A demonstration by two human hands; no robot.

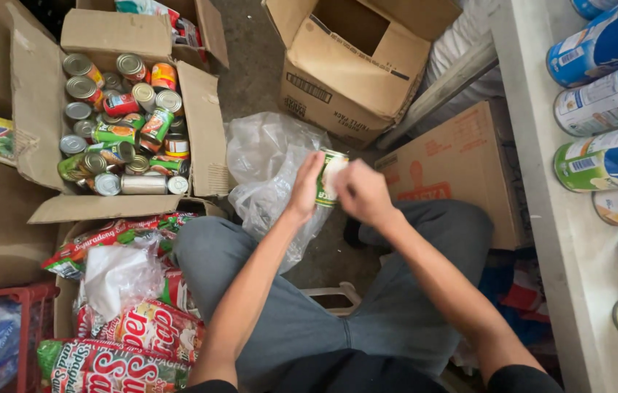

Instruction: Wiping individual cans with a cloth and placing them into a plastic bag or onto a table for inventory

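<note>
Clasping a small green-labelled tin can [329, 177], left hand [304, 187] and right hand [362, 191] meet above crumpled clear plastic [269, 171], probably a bag, beside the open cardboard box of tins [38, 109].

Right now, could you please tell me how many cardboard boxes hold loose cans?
1: the open box at upper left, full of cans. The open box at top centre looks empty, though its inside is partly hidden.

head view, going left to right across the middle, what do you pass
open box of cans → clear plastic bag → left hand → green-labelled can → right hand → flat brown carton → shelf edge → cans lying on the shelf
</note>
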